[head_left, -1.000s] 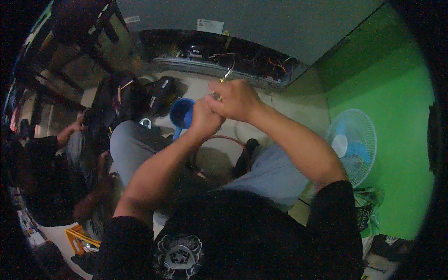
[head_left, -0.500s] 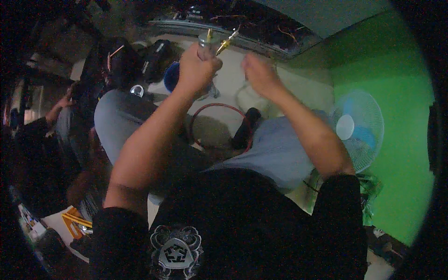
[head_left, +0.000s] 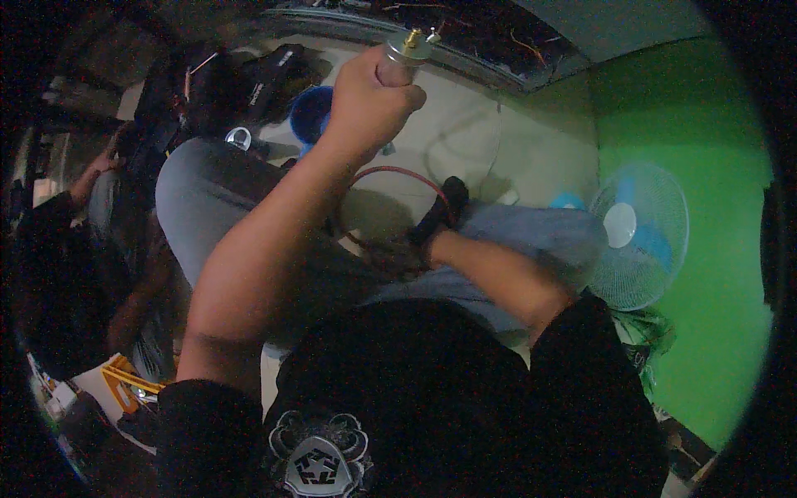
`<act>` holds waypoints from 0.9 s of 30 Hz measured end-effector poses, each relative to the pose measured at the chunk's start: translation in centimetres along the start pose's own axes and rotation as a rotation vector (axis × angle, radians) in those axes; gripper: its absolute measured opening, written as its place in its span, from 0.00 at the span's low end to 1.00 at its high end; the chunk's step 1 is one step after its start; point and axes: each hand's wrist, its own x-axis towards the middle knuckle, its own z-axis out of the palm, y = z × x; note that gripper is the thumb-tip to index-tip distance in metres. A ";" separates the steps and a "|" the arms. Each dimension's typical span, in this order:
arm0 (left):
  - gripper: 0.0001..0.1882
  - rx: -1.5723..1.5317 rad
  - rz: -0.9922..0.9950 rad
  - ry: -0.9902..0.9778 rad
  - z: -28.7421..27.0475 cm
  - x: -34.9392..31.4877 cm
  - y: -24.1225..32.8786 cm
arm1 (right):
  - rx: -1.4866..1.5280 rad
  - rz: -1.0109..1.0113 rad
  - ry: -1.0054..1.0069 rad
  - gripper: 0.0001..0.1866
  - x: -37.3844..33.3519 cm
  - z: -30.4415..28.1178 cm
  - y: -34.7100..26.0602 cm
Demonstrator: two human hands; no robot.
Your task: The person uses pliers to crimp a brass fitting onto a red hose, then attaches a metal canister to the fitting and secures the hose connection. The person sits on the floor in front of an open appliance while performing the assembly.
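My left hand (head_left: 374,104) is wrapped around a clear, cylinder-shaped container with a silvery rim (head_left: 409,51), held up at the top middle. A brass fitting (head_left: 413,38) sticks up from its top. My right forearm (head_left: 498,270) reaches down across my lap toward the dark sock (head_left: 442,212) on my foot. My right hand (head_left: 405,259) is dim there, at the lower end of a reddish hose loop (head_left: 398,171); its fingers are too dark to make out.
A blue tub (head_left: 311,116) stands left of my left forearm, with a shiny round metal thing (head_left: 238,139) beside it. On the right a fan (head_left: 635,232) stands by the green wall (head_left: 706,133). Another person's hand (head_left: 104,162) is at far left, above a yellow box (head_left: 124,382).
My right hand has dropped from near the container down to my lap by the hose. My left hand has shifted right and slightly up, still holding the container.
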 end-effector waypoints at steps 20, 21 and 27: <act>0.11 -0.038 -0.095 -0.045 -0.2 -0.7 -0.1 | 0.088 0.103 0.393 0.15 0.1 -7.7 -1.4; 0.11 -0.018 -0.083 -0.054 -0.5 -0.6 0.0 | 0.023 0.056 0.361 0.15 1.1 -6.6 -1.4; 0.15 0.093 0.003 -0.070 -0.4 0.4 -0.7 | -0.018 -0.005 0.418 0.14 4.6 -3.2 -0.6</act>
